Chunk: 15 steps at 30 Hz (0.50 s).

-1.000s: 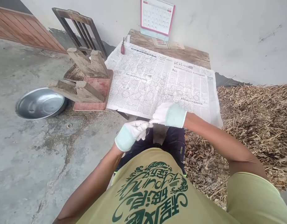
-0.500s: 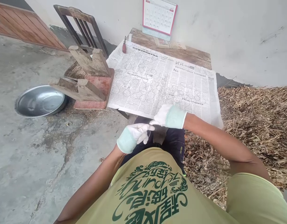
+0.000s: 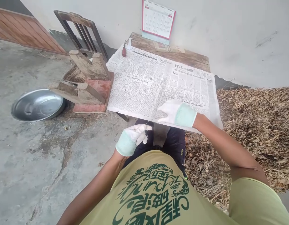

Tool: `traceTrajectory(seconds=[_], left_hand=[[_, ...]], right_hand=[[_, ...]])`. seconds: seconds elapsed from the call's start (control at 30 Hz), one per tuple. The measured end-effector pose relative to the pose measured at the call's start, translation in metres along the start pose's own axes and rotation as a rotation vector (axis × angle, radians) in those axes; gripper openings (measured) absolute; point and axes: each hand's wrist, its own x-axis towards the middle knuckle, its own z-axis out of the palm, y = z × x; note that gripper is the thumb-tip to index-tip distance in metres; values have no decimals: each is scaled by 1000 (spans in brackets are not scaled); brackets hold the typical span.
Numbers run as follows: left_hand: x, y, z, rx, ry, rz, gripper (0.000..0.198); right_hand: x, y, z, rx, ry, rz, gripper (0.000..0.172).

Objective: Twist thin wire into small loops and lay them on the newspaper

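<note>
In white gloves with pale green cuffs, my two hands meet over my lap at the newspaper's near edge. My left hand [image 3: 137,135] is closed, pinching a thin wire [image 3: 152,119] between thumb and forefinger; a small loop of it hangs by the fingers. The strand runs across to my right hand [image 3: 169,113], whose thumb and lower fingers close on its other part above the newspaper [image 3: 139,93]. Curling dark lines cover much of the newspaper; I cannot tell whether they are drawn or lying wire.
A red-handled screwdriver [image 3: 124,50] lies at the newspaper's far left corner. Behind stands a calendar [image 3: 158,20] on the wooden table [image 3: 196,57]. To the left are an upturned wooden stool [image 3: 95,90], a chair [image 3: 82,31] and a metal basin [image 3: 38,104]. Dry stalks [image 3: 257,131] are heaped at right.
My right hand has moved right and away from my left hand, so a length of wire now shows between them. My left hand stays nearly in place, still pinched.
</note>
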Motion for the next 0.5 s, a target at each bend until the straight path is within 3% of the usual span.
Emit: traceTrajectory(seconds=[0.23,0.5], left_hand=[[3,8,7,101,43,-10,42],[6,5,7,19,-65,-135,54]], right_hand=[[1,-16,3,395,-133,3,37],[4,-15,2,458,-55,-78,24]])
